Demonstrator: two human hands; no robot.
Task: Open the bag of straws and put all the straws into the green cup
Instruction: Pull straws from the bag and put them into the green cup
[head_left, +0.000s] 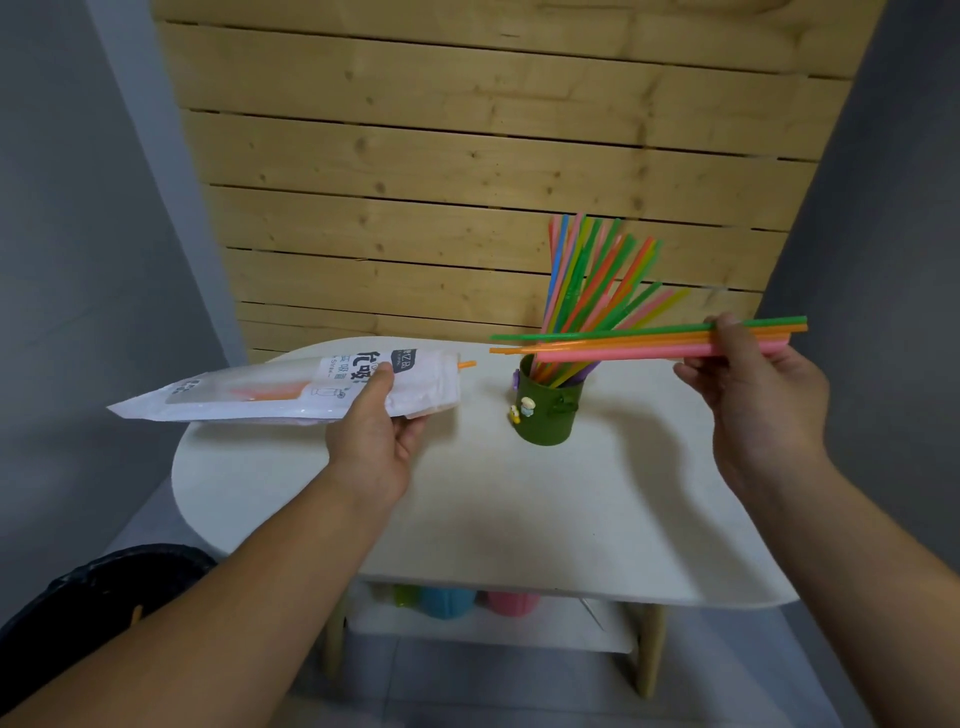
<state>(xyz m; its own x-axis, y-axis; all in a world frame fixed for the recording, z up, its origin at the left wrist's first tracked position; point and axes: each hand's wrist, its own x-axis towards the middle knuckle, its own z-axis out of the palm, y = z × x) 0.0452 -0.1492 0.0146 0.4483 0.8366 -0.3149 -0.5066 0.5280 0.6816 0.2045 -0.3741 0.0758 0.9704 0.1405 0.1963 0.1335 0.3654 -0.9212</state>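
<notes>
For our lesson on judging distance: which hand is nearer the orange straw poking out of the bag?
Left. The left hand grips the bag near that orange straw; the right hand holds other straws beyond the green cup.

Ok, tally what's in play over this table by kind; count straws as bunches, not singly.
bag: 1
green cup: 1
straw bunches: 3 (cup straws, held straws, bag straws)
hands: 2 (left hand, right hand)
Total: 7

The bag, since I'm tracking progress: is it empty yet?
Not empty: an orange straw sticks out of the bag, and more orange shows through its clear window.
</notes>
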